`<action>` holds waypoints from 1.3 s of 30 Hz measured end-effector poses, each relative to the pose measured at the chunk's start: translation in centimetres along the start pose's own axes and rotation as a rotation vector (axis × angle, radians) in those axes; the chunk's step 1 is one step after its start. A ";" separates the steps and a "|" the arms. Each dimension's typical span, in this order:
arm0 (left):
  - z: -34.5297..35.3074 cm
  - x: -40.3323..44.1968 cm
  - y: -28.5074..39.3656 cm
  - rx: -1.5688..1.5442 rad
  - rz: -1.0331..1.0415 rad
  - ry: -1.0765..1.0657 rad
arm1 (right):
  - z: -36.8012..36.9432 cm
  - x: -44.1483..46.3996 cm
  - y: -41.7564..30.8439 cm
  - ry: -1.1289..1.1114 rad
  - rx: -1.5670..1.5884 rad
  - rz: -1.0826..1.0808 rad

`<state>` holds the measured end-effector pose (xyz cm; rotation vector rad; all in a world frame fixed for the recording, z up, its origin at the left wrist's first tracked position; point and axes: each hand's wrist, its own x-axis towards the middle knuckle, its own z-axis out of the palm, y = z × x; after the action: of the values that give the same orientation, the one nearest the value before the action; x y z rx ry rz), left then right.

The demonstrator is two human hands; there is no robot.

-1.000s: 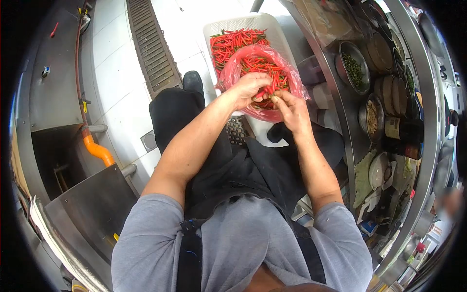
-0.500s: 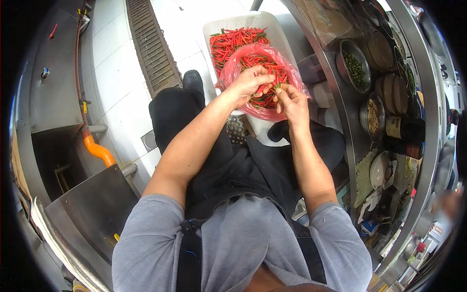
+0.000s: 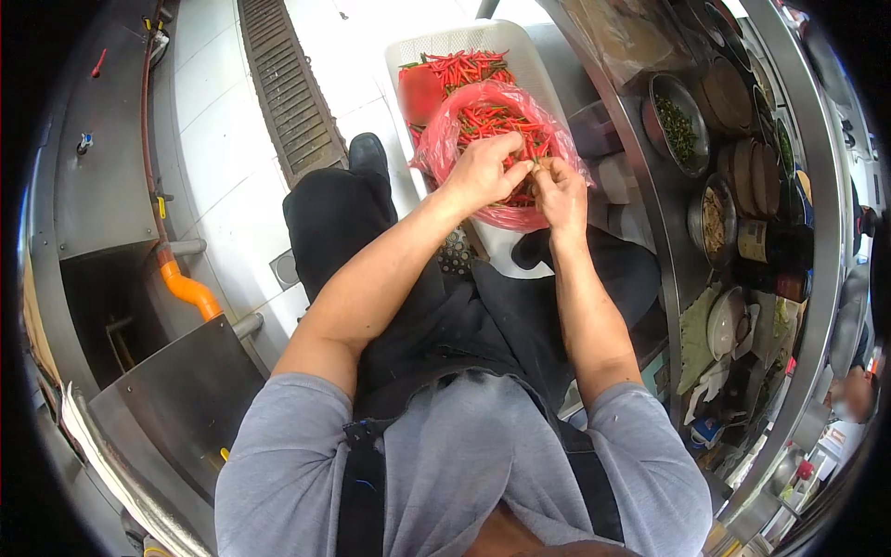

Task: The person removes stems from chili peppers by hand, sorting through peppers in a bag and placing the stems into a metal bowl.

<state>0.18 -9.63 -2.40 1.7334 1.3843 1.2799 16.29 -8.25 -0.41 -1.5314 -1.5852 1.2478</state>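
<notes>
My left hand [image 3: 484,173] is closed over a pink plastic bag [image 3: 515,221], its thumb and fingertips pinched on a red chili pepper [image 3: 535,154]. From the other side, my right hand [image 3: 561,191] pinches the same chili at its green stem end, and the fingertips of both hands nearly touch. Loose red chilies [image 3: 497,115] with green stems fill the open bag below. The bag sits in a white plastic basket [image 3: 529,45], where more chilies [image 3: 469,67] lie at the far end. My left fingers hide part of what they hold.
To the right, a metal shelf [image 3: 640,176] carries a bowl of chopped greens [image 3: 676,130] and a bowl of brownish pieces [image 3: 713,223]. A floor drain grate [image 3: 290,84] and an orange pipe [image 3: 190,290] are on the left. Another person [image 3: 856,395] shows at the far right.
My left hand has turned over more, with its back now facing up, and shifted slightly right. Both hands' fingertips have come closer together around the chili.
</notes>
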 end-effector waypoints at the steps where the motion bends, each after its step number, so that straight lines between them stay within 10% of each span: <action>1: 0.4 -0.1 -0.4 0.001 0.000 0.000 | 0.1 0.0 -0.4 0.016 0.094 0.059; 4: 1.3 -0.1 -1.1 0.037 0.190 0.141 | 0.0 0.4 0.1 0.041 0.311 0.112; 6: 1.5 0.0 -1.2 -0.154 -0.267 0.057 | 0.0 0.6 0.6 0.050 0.431 0.105; 8: 1.3 0.4 -2.2 -0.257 -0.321 0.007 | 0.0 0.5 0.8 0.035 0.629 0.118; 10: 0.4 0.7 -1.7 -0.994 -0.660 -0.176 | -0.1 0.0 0.4 0.041 0.687 0.120; 14: 1.7 -0.4 -2.2 -1.195 -0.799 -0.328 | 0.4 -0.3 -1.2 0.010 0.822 0.100; 19: -0.2 1.2 -1.5 -1.193 -0.712 -0.039 | 0.3 -0.7 -1.7 -0.031 0.682 0.078; 30: -1.9 1.6 0.9 -0.923 -0.609 -0.263 | -0.9 -1.7 -1.6 -0.029 0.071 -0.076; 39: -0.5 1.3 -0.2 -0.895 -0.571 -0.179 | -0.1 -0.8 -1.1 -0.092 0.482 0.084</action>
<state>-0.36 -8.46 -1.95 0.7471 0.8755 1.1128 16.01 -8.87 0.78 -1.2531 -1.1638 1.6250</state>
